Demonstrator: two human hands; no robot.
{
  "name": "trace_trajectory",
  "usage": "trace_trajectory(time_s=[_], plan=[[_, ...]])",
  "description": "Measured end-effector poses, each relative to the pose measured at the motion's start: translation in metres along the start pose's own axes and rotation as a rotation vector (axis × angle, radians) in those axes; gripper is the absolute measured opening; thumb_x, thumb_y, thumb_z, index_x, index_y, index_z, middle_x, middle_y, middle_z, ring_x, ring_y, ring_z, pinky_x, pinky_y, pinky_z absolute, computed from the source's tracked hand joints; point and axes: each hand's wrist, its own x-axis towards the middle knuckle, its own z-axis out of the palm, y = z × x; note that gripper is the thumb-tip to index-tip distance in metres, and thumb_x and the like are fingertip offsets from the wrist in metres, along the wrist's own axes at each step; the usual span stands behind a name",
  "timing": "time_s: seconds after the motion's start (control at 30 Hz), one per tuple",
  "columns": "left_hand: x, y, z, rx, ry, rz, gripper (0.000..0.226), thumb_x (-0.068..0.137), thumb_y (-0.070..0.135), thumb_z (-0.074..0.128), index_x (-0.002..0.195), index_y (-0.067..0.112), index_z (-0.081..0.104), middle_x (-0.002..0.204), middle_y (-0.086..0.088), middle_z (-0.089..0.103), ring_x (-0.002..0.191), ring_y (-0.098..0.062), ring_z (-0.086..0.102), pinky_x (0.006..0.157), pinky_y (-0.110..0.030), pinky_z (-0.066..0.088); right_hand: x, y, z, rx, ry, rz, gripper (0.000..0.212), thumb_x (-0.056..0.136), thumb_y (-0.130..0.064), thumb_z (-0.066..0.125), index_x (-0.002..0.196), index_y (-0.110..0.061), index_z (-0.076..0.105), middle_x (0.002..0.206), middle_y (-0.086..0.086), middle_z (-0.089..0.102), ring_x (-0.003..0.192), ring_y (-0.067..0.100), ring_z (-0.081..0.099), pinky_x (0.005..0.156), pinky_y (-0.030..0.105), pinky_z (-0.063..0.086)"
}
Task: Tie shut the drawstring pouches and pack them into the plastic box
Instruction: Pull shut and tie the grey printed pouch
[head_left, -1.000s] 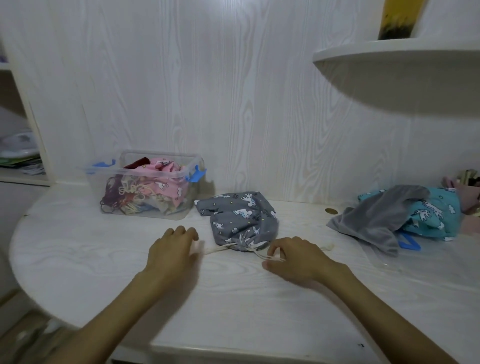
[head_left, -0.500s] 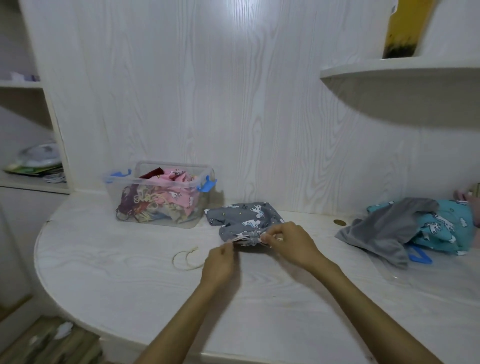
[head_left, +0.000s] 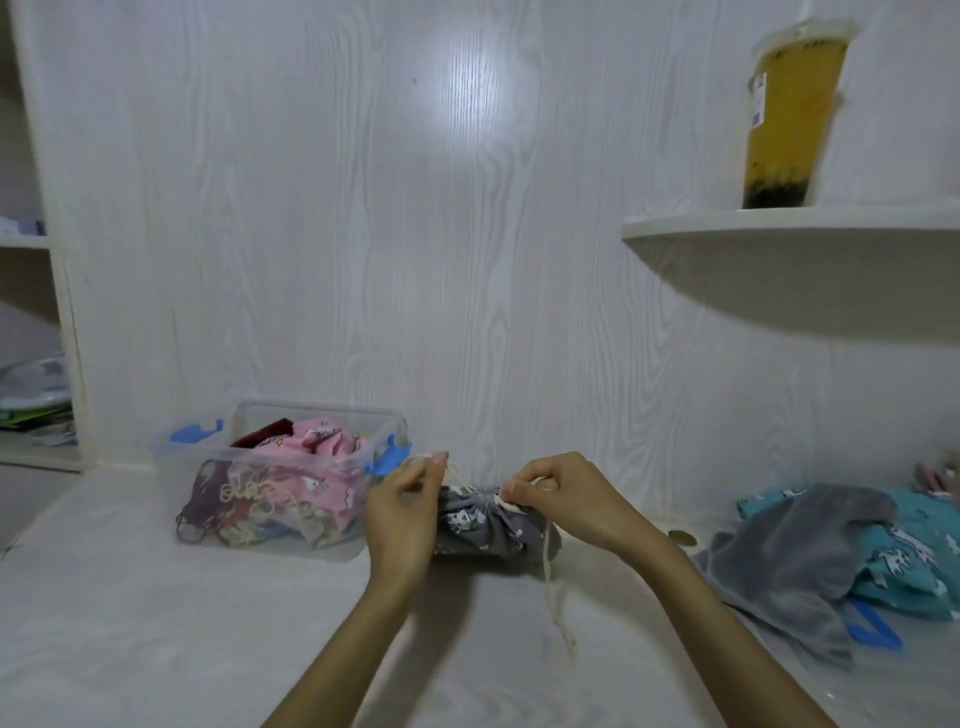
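Near the desk's back edge, beside the plastic box (head_left: 270, 457), your left hand (head_left: 402, 512) and right hand (head_left: 563, 501) each pinch cord, I think, on the grey pouch (head_left: 480, 522); pull evenly, keeping the gathers snug.

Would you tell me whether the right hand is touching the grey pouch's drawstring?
Touching. In the head view, the right hand pinches the cream drawstring at the gathered mouth of the grey pouch, and the cord's loose end trails down onto the table.
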Motion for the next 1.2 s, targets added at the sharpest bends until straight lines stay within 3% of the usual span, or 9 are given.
trace_trajectory(time_s=[0.2, 0.3, 0.5, 0.63, 0.73, 0.83, 0.93, 1.07, 1.2], plan=[[0.05, 0.003, 0.033, -0.256, -0.161, -0.292, 0.021, 0.101, 0.013, 0.037, 0.107, 0.006, 0.056, 0.108, -0.008, 0.067, 0.093, -0.012, 0.063, 0.085, -0.024, 0.047, 0.035, 0.017, -0.007, 0.026, -0.042, 0.066, 0.024, 0.087, -0.037, 0.062, 0.076, -0.019, 0.074, 0.07, -0.003, 0.068, 0.063, 0.007, 0.055, 0.068, 0.022, 0.042], [0.06, -0.007, 0.04, -0.382, -0.24, -0.392, 0.021, 0.101, 0.009, 0.035, 0.113, 0.004, 0.052, 0.113, -0.009, 0.063, 0.102, -0.017, 0.06, 0.08, -0.02, 0.047, 0.044, 0.033, -0.005, -0.024, -0.067, 0.103, 0.023, 0.09, -0.035, 0.06, 0.071, -0.023, 0.069, 0.07, -0.006, 0.065, 0.053, -0.004, 0.054, 0.055, 0.008, 0.037], [0.069, -0.017, 0.053, -0.067, -0.337, -0.196, 0.014, 0.088, 0.016, 0.064, 0.093, 0.006, 0.073, 0.091, -0.006, 0.073, 0.08, -0.009, 0.067, 0.07, -0.011, 0.053, 0.047, 0.061, 0.003, -0.055, -0.21, 0.2, 0.02, 0.088, -0.029, 0.063, 0.073, -0.02, 0.071, 0.046, -0.011, 0.049, 0.039, 0.002, 0.036, 0.042, 0.011, 0.029], [0.079, -0.013, 0.056, 0.016, -0.456, -0.27, 0.018, 0.091, 0.01, 0.058, 0.094, -0.002, 0.071, 0.077, -0.003, 0.07, 0.066, -0.005, 0.063, 0.054, -0.009, 0.05, 0.049, 0.067, 0.005, -0.055, -0.216, 0.199, 0.019, 0.088, -0.03, 0.063, 0.073, -0.023, 0.072, 0.042, -0.011, 0.044, 0.041, 0.003, 0.034, 0.044, 0.013, 0.029], [0.086, -0.018, 0.051, 0.037, -0.447, -0.305, 0.021, 0.096, 0.012, 0.051, 0.098, 0.003, 0.069, 0.09, -0.004, 0.07, 0.08, -0.011, 0.062, 0.051, -0.007, 0.047, 0.049, 0.065, 0.005, 0.016, -0.189, 0.176, 0.019, 0.088, -0.031, 0.062, 0.074, -0.023, 0.072, 0.048, -0.01, 0.046, 0.045, 0.005, 0.034, 0.042, 0.011, 0.028], [0.086, -0.017, 0.051, -0.222, -0.53, -0.41, 0.02, 0.1, 0.016, 0.041, 0.1, 0.01, 0.06, 0.108, -0.005, 0.07, 0.093, -0.006, 0.067, 0.058, -0.01, 0.051, 0.051, 0.062, 0.003, 0.014, -0.187, 0.139, 0.019, 0.088, -0.032, 0.062, 0.073, -0.024, 0.071, 0.039, -0.014, 0.048, 0.039, 0.002, 0.036, 0.042, 0.01, 0.029], [0.084, -0.009, 0.051, -0.512, -0.582, -0.584, 0.015, 0.101, 0.016, 0.04, 0.096, 0.012, 0.053, 0.104, -0.005, 0.073, 0.088, -0.008, 0.071, 0.05, -0.012, 0.052, 0.051, 0.059, 0.002, -0.018, -0.194, 0.12, 0.018, 0.088, -0.033, 0.063, 0.074, -0.025, 0.072, 0.038, -0.014, 0.047, 0.044, 0.005, 0.034, 0.045, 0.014, 0.03], [0.079, -0.013, 0.046, -0.109, -0.757, -0.512, 0.021, 0.097, 0.023, 0.047, 0.107, 0.011, 0.062, 0.069, 0.008, 0.065, 0.052, -0.001, 0.052, 0.036, -0.012, 0.03, 0.041, 0.051, -0.02, -0.139, -0.331, 0.176, 0.024, 0.087, -0.042, 0.062, 0.072, -0.028, 0.073, 0.048, -0.012, 0.047, 0.049, 0.005, 0.038, 0.048, 0.016, 0.034], [0.065, -0.007, 0.049, 0.254, -1.047, -0.399, 0.021, 0.093, 0.032, 0.054, 0.094, 0.024, 0.074, 0.053, 0.011, 0.044, 0.049, -0.002, 0.036, 0.045, -0.017, 0.02, 0.03, 0.047, -0.052, -0.11, -0.276, 0.252, 0.038, 0.085, -0.049, 0.058, 0.057, -0.024, 0.065, 0.053, -0.007, 0.049, 0.052, 0.007, 0.039, 0.053, 0.017, 0.034]])
